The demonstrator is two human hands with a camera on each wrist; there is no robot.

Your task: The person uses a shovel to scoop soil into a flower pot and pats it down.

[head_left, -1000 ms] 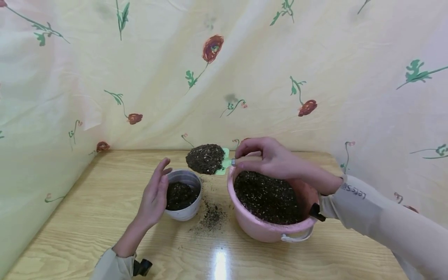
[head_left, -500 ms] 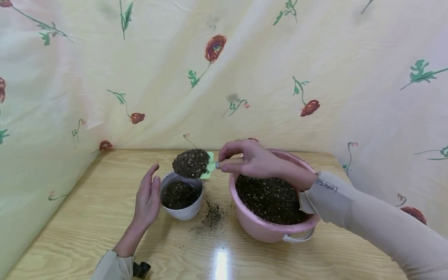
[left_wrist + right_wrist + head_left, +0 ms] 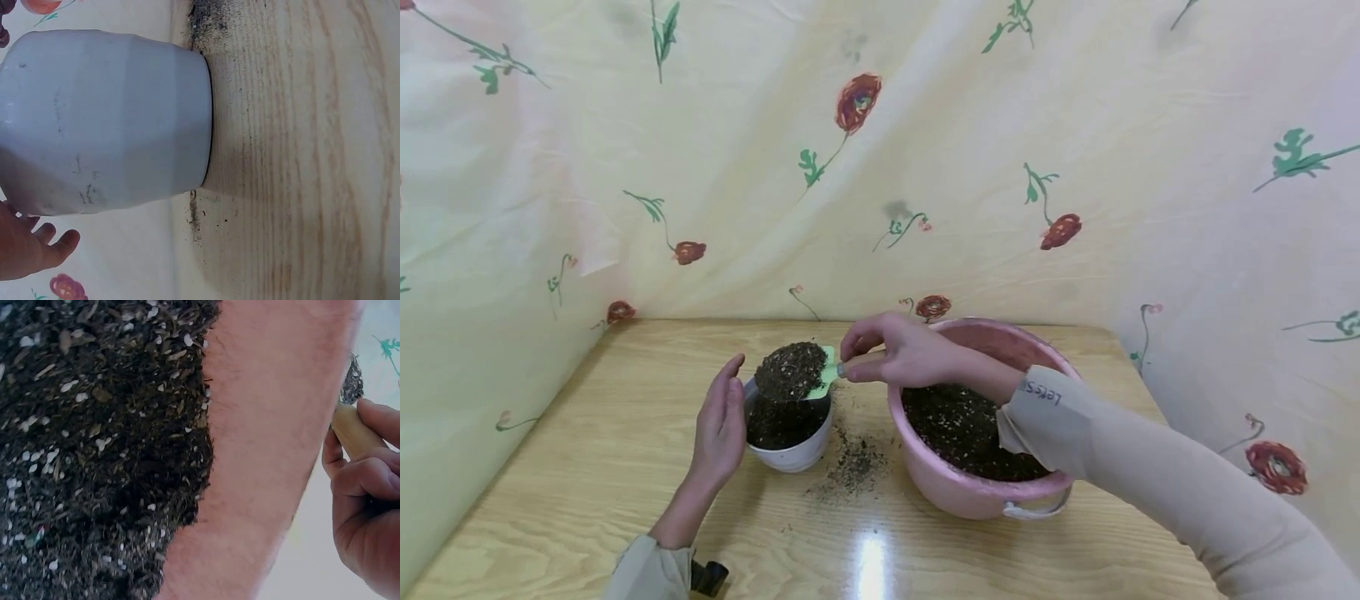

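Note:
A green trowel (image 3: 827,377) heaped with dark soil (image 3: 792,370) is held over the white pot (image 3: 792,457), covering part of its opening. My right hand (image 3: 917,350) grips its wooden handle, which the right wrist view also shows as a tan handle (image 3: 358,432) between the fingers. Dark soil (image 3: 775,423) lies inside the pot. My left hand (image 3: 721,425) is beside the pot's left side, fingers extended upward. In the left wrist view the pot (image 3: 119,125) fills the left part, with the left hand's fingers (image 3: 59,249) at its edge.
A pink tub (image 3: 951,493) with a light handle (image 3: 1037,510) stands to the right, holding dark soil with white specks (image 3: 966,429). Loose soil (image 3: 856,467) is scattered on the wooden table (image 3: 587,467) between pot and tub. Floral cloth (image 3: 737,167) hangs behind.
My right hand has moved left and slightly down with the loaded trowel, from beside the tub's rim to over the white pot. My left hand has shifted slightly left, staying beside the pot.

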